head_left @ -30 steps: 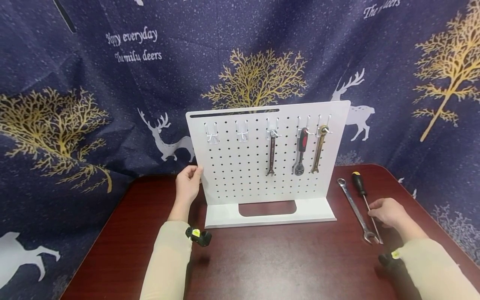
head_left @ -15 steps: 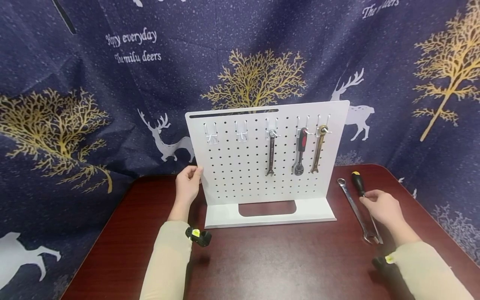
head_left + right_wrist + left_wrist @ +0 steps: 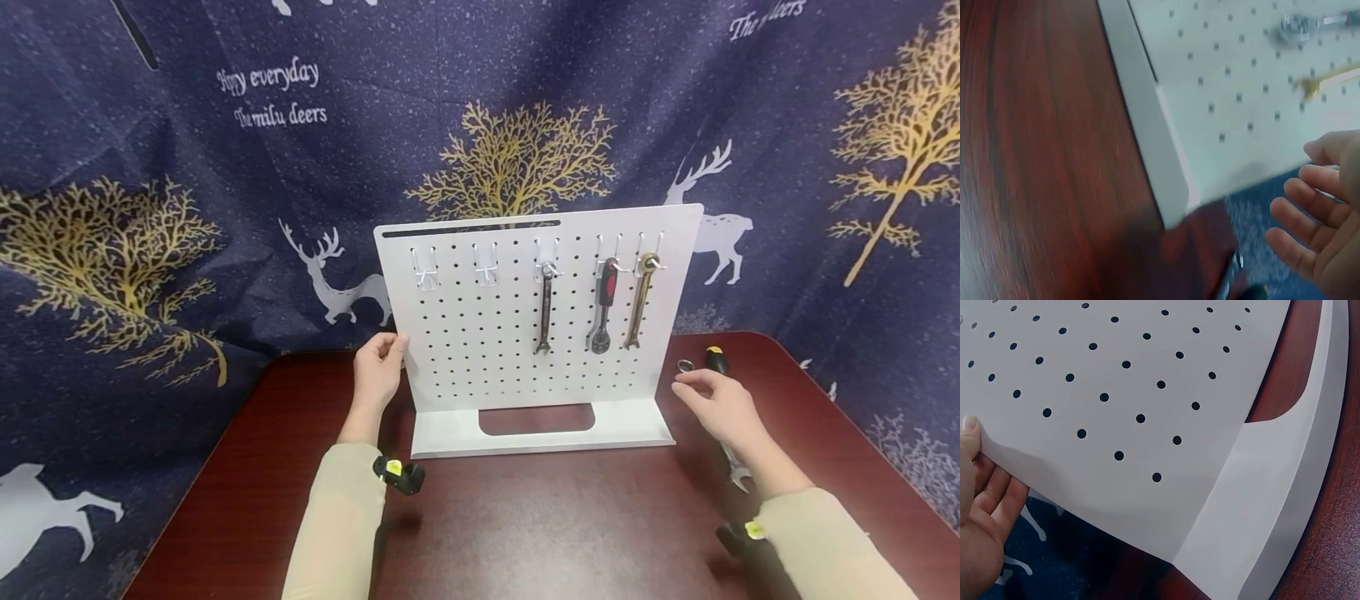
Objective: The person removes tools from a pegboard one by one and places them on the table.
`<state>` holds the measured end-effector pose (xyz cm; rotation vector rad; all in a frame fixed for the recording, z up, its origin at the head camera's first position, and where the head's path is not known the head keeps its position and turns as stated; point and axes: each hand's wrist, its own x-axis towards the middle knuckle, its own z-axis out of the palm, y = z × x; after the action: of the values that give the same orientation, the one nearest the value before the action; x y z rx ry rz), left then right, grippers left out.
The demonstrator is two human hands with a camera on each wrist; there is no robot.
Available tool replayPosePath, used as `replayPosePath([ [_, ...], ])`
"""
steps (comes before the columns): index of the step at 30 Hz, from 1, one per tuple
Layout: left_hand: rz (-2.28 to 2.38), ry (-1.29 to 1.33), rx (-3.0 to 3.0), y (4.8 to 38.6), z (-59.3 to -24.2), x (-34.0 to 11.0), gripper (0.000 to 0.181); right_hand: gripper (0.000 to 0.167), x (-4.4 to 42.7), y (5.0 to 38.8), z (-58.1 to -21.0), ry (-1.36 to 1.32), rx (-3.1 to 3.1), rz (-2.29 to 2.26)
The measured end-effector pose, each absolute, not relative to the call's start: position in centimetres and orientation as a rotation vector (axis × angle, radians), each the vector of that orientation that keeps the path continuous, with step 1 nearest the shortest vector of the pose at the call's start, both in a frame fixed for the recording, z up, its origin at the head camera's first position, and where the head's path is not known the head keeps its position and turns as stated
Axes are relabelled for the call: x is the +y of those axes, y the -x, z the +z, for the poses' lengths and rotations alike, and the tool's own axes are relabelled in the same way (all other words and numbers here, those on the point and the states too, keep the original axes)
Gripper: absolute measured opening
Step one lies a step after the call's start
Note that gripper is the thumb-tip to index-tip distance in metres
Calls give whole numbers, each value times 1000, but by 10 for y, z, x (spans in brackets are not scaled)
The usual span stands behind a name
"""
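Observation:
A white pegboard stand [image 3: 487, 375] is upright on the table. My left hand [image 3: 377, 371] pinches its left edge, thumb on the front and fingers behind, as the left wrist view shows. On its hooks hang a dark wrench [image 3: 545, 312], a ratchet [image 3: 607, 287] with a red and black handle, and a gold wrench [image 3: 639, 308]. My right hand [image 3: 723, 408] is beside the board's right edge, fingers relaxed and holding nothing. Beneath it on the table lie a silver wrench [image 3: 738, 475] and a screwdriver [image 3: 716, 360] with a black and yellow handle, both partly hidden by the hand.
Two white hooks, a left one [image 3: 426, 275] and another to its right [image 3: 487, 271], hold no tool. The dark red table [image 3: 540, 517] extends in front of the stand. A blue patterned cloth [image 3: 337, 167] hangs behind it.
My right hand has moved from the screwdriver's shaft up and left toward the board's right edge, leaving the screwdriver on the table. My left hand stays on the board's left edge.

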<state>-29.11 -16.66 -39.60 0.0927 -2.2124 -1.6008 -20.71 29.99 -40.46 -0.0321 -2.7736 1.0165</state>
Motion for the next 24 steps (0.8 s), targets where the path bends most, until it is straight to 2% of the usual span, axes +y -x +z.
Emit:
replayPosePath([
  [14, -1585, -96, -2224, 290, -395, -166, 26, 34, 241, 214, -392, -129, -2685, 1179],
  [24, -1582, -123, -2237, 290, -395, -165, 27, 36, 206, 225, -379, -306, -2564, 1364],
])
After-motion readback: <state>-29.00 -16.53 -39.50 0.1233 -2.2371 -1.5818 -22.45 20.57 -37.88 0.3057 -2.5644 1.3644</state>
